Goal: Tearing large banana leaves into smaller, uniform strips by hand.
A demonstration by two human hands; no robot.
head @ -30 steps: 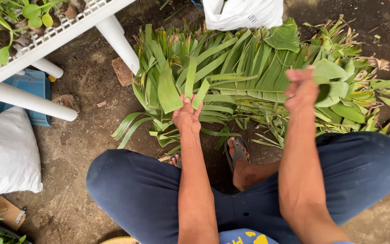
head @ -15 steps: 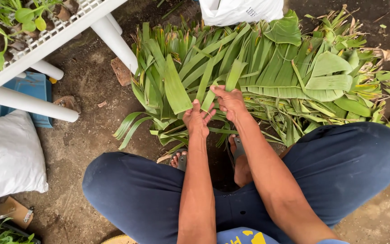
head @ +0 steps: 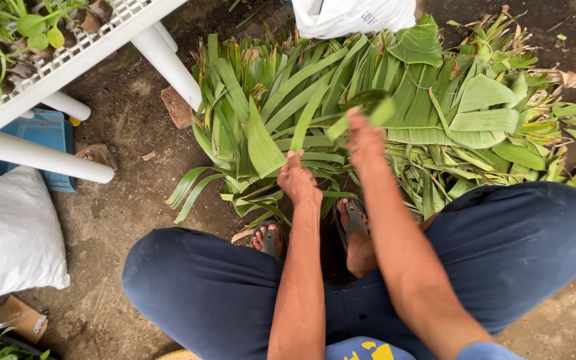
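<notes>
Ground: bare packed dirt floor (head: pixel 121 220), the person squatting on it in sandals.
Left hand (head: pixel 299 181): at the near edge of the leaf pile (head: pixel 315 107), fingers curled onto a long green leaf strip (head: pixel 308 117).
Right hand (head: pixel 365 140): just right of it over the pile, closed on a blurred leaf piece (head: pixel 368 110).
Handling: leaves look light, limp and tearable; best gripped near the stiffer base end.
Beyond the pile: white sack (head: pixel 355 15); left of the pile, white plant bench (head: pixel 68 60).
</notes>
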